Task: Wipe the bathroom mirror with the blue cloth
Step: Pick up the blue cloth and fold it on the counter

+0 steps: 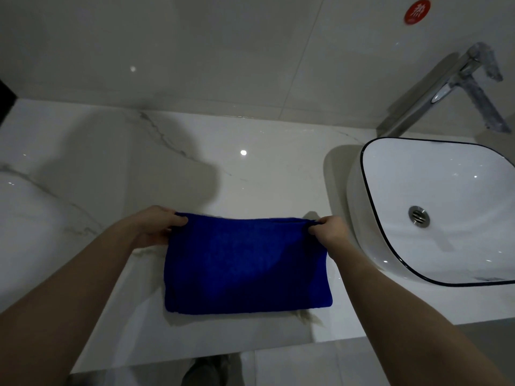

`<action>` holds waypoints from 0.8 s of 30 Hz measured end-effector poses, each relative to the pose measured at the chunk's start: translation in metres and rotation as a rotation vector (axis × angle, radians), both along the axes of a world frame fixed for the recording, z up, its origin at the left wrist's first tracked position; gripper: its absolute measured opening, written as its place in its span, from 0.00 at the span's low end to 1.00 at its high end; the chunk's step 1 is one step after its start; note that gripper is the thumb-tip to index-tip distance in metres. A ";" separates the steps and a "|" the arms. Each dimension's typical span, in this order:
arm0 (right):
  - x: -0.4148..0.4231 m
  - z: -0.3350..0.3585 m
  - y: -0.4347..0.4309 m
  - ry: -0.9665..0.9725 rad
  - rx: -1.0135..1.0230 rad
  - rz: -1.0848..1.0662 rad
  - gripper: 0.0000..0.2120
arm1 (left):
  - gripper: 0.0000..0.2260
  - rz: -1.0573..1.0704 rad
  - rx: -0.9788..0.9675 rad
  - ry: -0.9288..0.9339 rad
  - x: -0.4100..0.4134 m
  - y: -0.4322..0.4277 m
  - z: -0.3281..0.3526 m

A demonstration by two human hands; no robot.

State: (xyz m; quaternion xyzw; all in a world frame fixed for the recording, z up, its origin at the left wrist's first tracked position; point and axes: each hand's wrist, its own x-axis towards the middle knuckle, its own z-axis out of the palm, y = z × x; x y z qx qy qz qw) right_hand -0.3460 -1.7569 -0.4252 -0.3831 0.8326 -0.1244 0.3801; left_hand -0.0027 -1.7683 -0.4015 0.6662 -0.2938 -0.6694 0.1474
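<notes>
As left hand, right hand pinch corners, blue cloth spread

White grey-veined marble desk, white vessel basin with thin black rim on it at right, metal drain inside, chrome tap behind basin, glossy grey wall tiles, round red sticker upper right, shoe on floor below.

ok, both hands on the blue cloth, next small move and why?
Probably lift the blue cloth off the countertop: left hand and right hand each pinch a far corner, its near edge seems to rest there, and no mirror is in view.
</notes>
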 end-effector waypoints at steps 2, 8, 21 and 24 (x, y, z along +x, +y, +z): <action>0.000 -0.001 0.000 -0.005 0.003 0.000 0.10 | 0.07 -0.121 0.035 0.034 -0.010 0.006 -0.002; 0.000 0.003 -0.003 -0.003 0.012 0.006 0.03 | 0.07 -0.076 -0.067 -0.055 -0.029 0.013 -0.015; -0.006 0.007 0.005 0.021 -0.050 0.077 0.04 | 0.11 0.224 -0.299 -0.084 -0.023 0.009 -0.020; -0.009 0.017 0.010 -0.114 -0.010 0.086 0.02 | 0.06 0.200 -0.314 -0.039 -0.016 0.020 -0.016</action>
